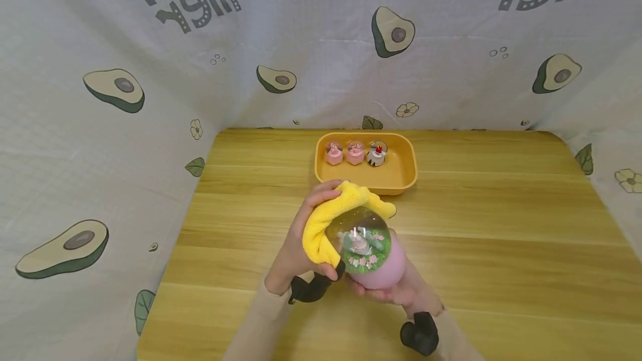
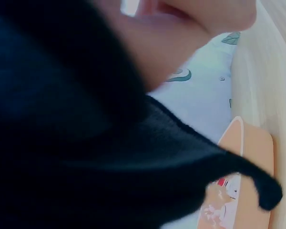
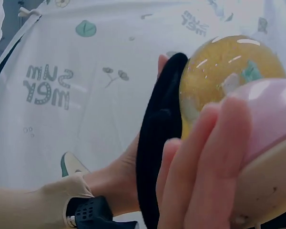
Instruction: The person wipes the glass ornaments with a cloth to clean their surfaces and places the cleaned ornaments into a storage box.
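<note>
A large snow globe [image 1: 368,252] with a pink base is tilted leftward above the table; inside are green ground, pink flowers and a small pale figure. My right hand [image 1: 403,292] grips its base from below, and the right wrist view shows fingers [image 3: 224,157] along the pink side. With my left hand [image 1: 296,247] I hold a yellow cloth [image 1: 317,230] wrapped over the upper left of the glass dome. Its dark side [image 3: 157,129] faces the right wrist camera. Dark fabric [image 2: 181,148] covers much of the left wrist view, hiding the globe there.
Beyond my hands, an orange-yellow tray [image 1: 401,180] stands at the table's back edge. Three small snow globes sit in its left and middle part: two pink ones [image 1: 355,152] and a white one [image 1: 377,155]. An avocado-print curtain [image 1: 321,43] hangs behind the wooden table [image 1: 501,227].
</note>
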The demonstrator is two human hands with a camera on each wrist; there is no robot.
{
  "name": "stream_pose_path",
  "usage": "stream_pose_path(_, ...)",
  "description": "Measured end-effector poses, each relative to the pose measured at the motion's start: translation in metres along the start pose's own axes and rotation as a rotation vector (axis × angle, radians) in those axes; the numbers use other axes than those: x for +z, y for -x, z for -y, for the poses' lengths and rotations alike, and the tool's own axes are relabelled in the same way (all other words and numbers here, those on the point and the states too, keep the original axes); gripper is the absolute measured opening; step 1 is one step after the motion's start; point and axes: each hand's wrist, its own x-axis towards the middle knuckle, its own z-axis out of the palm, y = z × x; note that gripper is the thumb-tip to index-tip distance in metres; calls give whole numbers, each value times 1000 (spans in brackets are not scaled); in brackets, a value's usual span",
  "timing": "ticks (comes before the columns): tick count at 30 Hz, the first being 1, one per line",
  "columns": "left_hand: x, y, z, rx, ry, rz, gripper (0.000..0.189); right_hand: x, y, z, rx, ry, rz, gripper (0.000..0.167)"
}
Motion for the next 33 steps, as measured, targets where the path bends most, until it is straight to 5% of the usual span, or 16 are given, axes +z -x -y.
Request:
stream_pose_path(6, -9, 4, -2, -38, 12, 30, 86, 18, 6, 14, 5, 183, -367, 63)
stream_pose_path(10, -12, 7, -2, -61, 2, 42, 88, 23, 14, 21, -30, 390, -517, 55)
stream_pose_path(14, -14, 9, -2, -91, -44, -26, 88, 25, 20, 17, -177, 688, -722, 44)
stream_pose_path(18, -12, 9, 0, -158, -114, -127, 89, 29, 16, 4, -451, 950, -908, 26)
stream_pose_path(22, -6, 7, 1, -217, -171, -214, 88, 28, 6, -6, -796, 1328, -826, 50)
stream_pose_path(25, -4, 6, 0, -232, -163, -255, 88, 27, 0, -7, -954, 1680, -737, 68)
stream_pose_path(29, -3, 5, -2, -226, -148, -266, 87, 29, -7, 1, -1057, 2031, -643, 62)
stream_pose_path(33, -4, 5, -3, -232, -152, -269, 85, 35, -10, 10, -1093, 2193, -480, 42)
